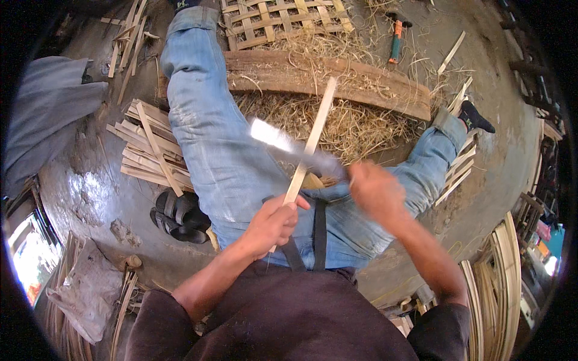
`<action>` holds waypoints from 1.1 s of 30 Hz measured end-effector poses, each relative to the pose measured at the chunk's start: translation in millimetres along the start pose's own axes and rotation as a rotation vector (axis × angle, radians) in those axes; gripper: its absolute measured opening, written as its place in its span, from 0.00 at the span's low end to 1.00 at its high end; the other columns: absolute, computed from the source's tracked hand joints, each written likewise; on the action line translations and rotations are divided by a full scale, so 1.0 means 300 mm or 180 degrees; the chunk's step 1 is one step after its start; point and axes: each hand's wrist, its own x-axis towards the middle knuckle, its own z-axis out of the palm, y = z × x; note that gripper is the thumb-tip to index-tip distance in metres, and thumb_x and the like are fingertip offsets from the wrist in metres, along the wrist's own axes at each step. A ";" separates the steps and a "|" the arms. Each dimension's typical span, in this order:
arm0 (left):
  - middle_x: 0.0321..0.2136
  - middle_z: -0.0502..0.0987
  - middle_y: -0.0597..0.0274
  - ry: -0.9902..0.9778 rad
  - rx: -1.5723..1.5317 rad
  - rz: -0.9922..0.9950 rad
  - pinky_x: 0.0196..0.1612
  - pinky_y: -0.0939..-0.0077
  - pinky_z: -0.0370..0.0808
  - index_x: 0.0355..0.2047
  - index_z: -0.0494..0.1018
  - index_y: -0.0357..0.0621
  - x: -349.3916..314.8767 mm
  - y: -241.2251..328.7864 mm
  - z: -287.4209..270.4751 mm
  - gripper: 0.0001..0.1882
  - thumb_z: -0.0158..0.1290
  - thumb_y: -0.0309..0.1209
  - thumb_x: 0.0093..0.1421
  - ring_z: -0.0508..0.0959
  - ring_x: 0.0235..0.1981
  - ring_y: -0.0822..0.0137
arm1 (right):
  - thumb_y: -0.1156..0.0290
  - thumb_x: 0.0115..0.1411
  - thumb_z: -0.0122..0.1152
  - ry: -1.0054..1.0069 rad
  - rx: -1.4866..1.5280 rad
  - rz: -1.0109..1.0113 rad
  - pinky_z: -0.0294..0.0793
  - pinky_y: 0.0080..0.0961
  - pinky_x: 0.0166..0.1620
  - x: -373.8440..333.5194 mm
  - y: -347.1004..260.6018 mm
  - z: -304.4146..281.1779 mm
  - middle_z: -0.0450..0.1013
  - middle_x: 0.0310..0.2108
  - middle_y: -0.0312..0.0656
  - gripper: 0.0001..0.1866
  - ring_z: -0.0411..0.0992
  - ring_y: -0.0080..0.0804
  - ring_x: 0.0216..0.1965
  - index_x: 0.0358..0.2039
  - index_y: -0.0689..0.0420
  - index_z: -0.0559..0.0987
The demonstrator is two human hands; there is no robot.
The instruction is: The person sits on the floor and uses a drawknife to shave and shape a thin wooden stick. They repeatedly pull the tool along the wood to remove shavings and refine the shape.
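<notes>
A pale, flat bamboo strip [320, 118] slants up and away from my left hand [276, 225], whose fingers are wrapped round its near end. My right hand [377, 191] is closed on the handle end of a knife [274, 136]. Its broad blade is smeared by motion and crosses the strip, pointing to the left. Whether the edge touches the strip I cannot tell. Both hands are above my lap, between my spread legs in blue jeans [201, 120].
A wooden plank [373, 86] lies across between my legs, with curly shavings [337, 126] around it. Beyond are a woven slat panel [283, 21] and a hammer [397, 39]. Bundled strips [144, 147] and black sandals [179, 218] lie left; long strips [500, 283] stand at right.
</notes>
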 end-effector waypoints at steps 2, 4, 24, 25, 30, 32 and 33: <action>0.21 0.55 0.79 -0.0193 -0.0055 -0.0075 0.16 0.89 0.48 0.46 0.66 0.43 0.001 0.008 -0.007 0.11 0.38 0.33 0.68 0.52 0.17 0.86 | 0.66 0.55 0.61 0.0279 0.0905 0.0644 0.74 0.43 0.29 0.065 0.055 -0.012 0.75 0.26 0.52 0.14 0.75 0.51 0.24 0.35 0.62 0.70; 0.21 0.55 0.79 -0.0284 -0.0157 -0.0235 0.17 0.89 0.49 0.46 0.66 0.43 0.004 0.020 -0.006 0.12 0.38 0.33 0.68 0.52 0.17 0.86 | 0.66 0.58 0.63 0.0224 0.2354 0.1281 0.75 0.35 0.28 0.075 0.082 0.005 0.76 0.29 0.48 0.15 0.75 0.41 0.22 0.38 0.62 0.70; 0.22 0.56 0.77 0.0189 0.1124 0.0722 0.17 0.90 0.50 0.53 0.66 0.40 0.006 0.009 -0.021 0.18 0.39 0.38 0.70 0.52 0.18 0.85 | 0.66 0.54 0.63 -0.0310 0.1095 -0.0167 0.77 0.40 0.33 -0.003 -0.117 -0.087 0.74 0.32 0.53 0.18 0.76 0.51 0.31 0.39 0.62 0.70; 0.22 0.56 0.77 0.0034 0.0910 0.0573 0.17 0.90 0.50 0.54 0.66 0.40 0.010 0.009 -0.028 0.18 0.39 0.37 0.70 0.52 0.18 0.85 | 0.65 0.53 0.64 -0.0101 0.0859 -0.0151 0.77 0.41 0.33 -0.007 -0.079 -0.063 0.74 0.32 0.53 0.18 0.76 0.51 0.31 0.39 0.61 0.70; 0.23 0.57 0.75 -0.0477 0.0184 -0.0187 0.17 0.89 0.51 0.57 0.64 0.39 -0.004 0.034 -0.017 0.19 0.39 0.36 0.70 0.54 0.18 0.84 | 0.66 0.56 0.64 0.0311 0.2822 0.1185 0.76 0.28 0.31 0.082 0.004 -0.029 0.74 0.30 0.44 0.18 0.76 0.33 0.28 0.41 0.62 0.71; 0.23 0.57 0.75 -0.0611 0.0077 -0.0304 0.17 0.89 0.52 0.57 0.62 0.39 0.004 0.040 -0.001 0.20 0.39 0.37 0.70 0.54 0.19 0.84 | 0.69 0.56 0.64 0.0185 0.4315 0.1676 0.75 0.24 0.31 0.110 -0.030 -0.038 0.74 0.30 0.40 0.18 0.75 0.26 0.27 0.42 0.63 0.71; 0.23 0.57 0.74 -0.0692 0.0207 -0.0173 0.17 0.89 0.52 0.58 0.62 0.39 0.005 0.040 0.010 0.21 0.40 0.37 0.70 0.55 0.19 0.83 | 0.70 0.56 0.65 0.0248 0.4737 0.1751 0.74 0.22 0.31 0.128 -0.068 -0.043 0.74 0.30 0.39 0.18 0.74 0.23 0.27 0.43 0.63 0.71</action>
